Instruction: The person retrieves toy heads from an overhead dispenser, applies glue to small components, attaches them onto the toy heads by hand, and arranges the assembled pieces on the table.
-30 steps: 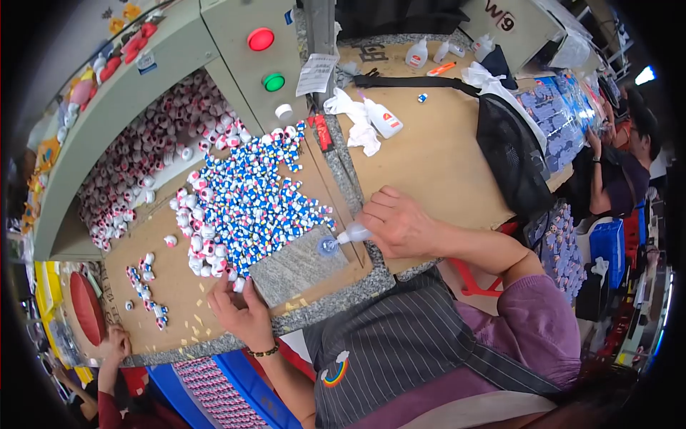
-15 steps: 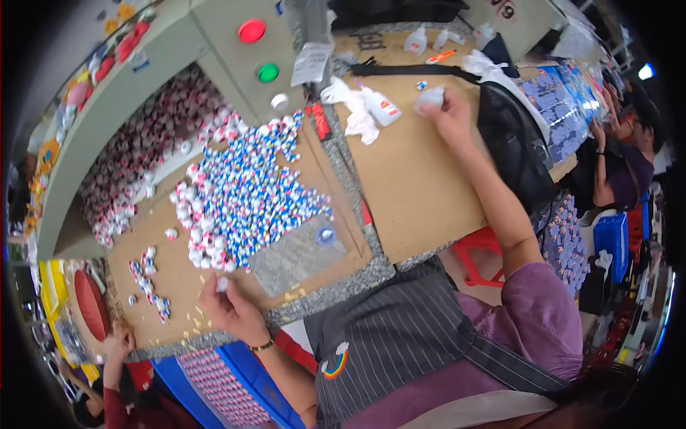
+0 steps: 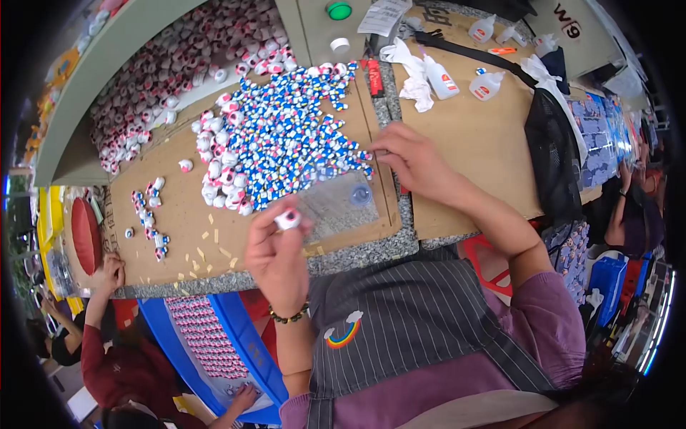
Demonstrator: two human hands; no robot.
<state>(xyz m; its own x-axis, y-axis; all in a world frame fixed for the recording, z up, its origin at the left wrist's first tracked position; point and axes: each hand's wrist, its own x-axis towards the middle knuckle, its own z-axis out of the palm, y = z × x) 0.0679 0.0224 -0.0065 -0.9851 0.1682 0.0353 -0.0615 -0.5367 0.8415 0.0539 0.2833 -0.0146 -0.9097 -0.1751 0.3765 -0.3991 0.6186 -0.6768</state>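
Observation:
Between the fingertips of my left hand (image 3: 279, 247) is a small white figure head (image 3: 288, 219) with a dark pink part, raised over the near edge of the clear plate (image 3: 336, 207). My right hand (image 3: 411, 161) is at the right edge of the pile of small blue-and-white pieces (image 3: 286, 136), thumb and fingers pinched together; what they hold, if anything, is too small to name. A round blue-tinted spot (image 3: 360, 194) lies on the plate. White-and-pink heads (image 3: 214, 157) border the pile on its left. A glue bottle (image 3: 485, 86) lies on the right board.
A grey machine housing (image 3: 311, 36) stands behind, with many heads inside its opening. More bottles, white tissues (image 3: 414, 75) and a black mesh bag (image 3: 554, 150) are at the right. A red dish (image 3: 86, 236) and a co-worker's hand (image 3: 112, 272) are at the left. Blue crate (image 3: 250, 343) below.
The squeeze bottle has left my right hand and lies on the right board. That hand has come back to the pile. My left hand has risen with the head. The camera view has shifted.

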